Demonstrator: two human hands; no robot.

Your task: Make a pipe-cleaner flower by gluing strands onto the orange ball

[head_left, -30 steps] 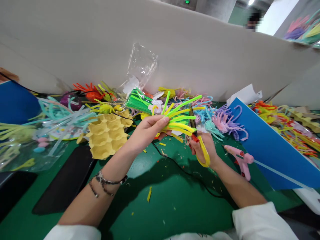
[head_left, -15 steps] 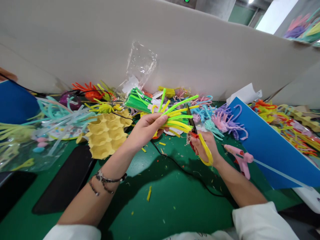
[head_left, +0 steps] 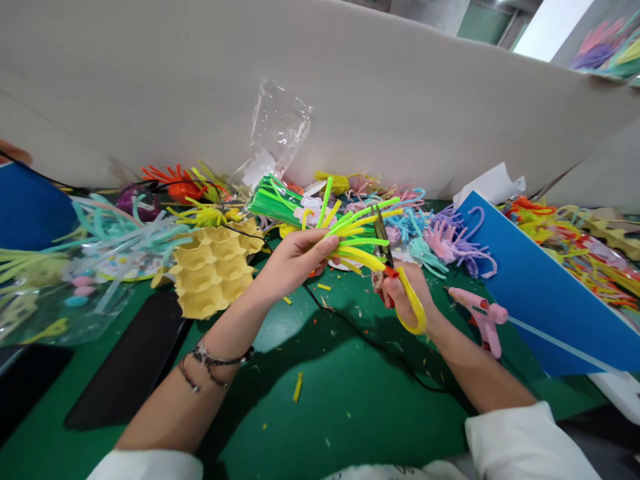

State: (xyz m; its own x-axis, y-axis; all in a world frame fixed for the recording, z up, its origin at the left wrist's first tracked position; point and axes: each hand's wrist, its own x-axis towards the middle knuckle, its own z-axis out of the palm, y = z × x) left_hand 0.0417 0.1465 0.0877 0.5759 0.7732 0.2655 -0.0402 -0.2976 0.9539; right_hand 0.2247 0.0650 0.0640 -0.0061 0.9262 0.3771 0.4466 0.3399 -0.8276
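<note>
My left hand (head_left: 307, 255) pinches a fanned bunch of yellow and green pipe cleaners (head_left: 356, 230) above the table. The strands point to the right and upward. My right hand (head_left: 411, 293) grips a pair of scissors (head_left: 384, 243) with dark blades and a red part near the pivot. The blades stand upright among the tips of the bunch, slightly apart. A yellow loop (head_left: 419, 313) curves round the outside of my right hand; whether it is a handle or a strip is hard to tell. Behind the bunch lies a bundle of dark green pipe cleaners (head_left: 275, 203).
A yellow egg carton (head_left: 213, 270) and a black phone (head_left: 131, 360) lie left. On the right are a pink glue gun (head_left: 481, 317) and a blue board (head_left: 555, 300). A black cable (head_left: 360, 333) crosses the green table (head_left: 320, 427), which has scattered trimmings. Pastel pipe-cleaner pieces (head_left: 450, 240) lie behind.
The scissor blades have parted a little and sit slightly higher among the strand tips. Both hands have stayed almost in place, and the view has shifted slightly.
</note>
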